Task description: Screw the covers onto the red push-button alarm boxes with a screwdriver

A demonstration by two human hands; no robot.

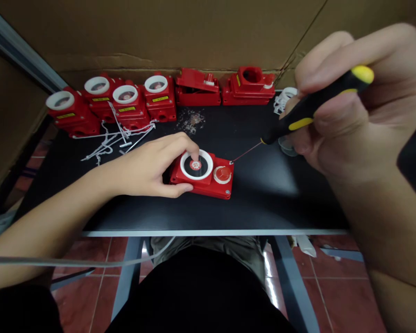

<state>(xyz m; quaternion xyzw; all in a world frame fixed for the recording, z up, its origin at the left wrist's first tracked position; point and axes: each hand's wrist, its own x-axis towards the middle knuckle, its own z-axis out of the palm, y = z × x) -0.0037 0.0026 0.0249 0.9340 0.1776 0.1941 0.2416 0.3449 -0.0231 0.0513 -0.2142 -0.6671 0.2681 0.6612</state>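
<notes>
Red box [208, 180] (white-ringed) partly under the left hand [159, 164]

The person wears a black top [197, 296] and greyish trousers [251, 259].

cardboard wall [180, 32]: behind black tabletop [263, 206] | four white-ringed red boxes [133, 115]: rear left | pale shavings [194, 120]: scattered | white strings [106, 148]: tangled

Workshop, black bench [263, 203], screwdriver [307, 111], red housings [211, 188]
</notes>
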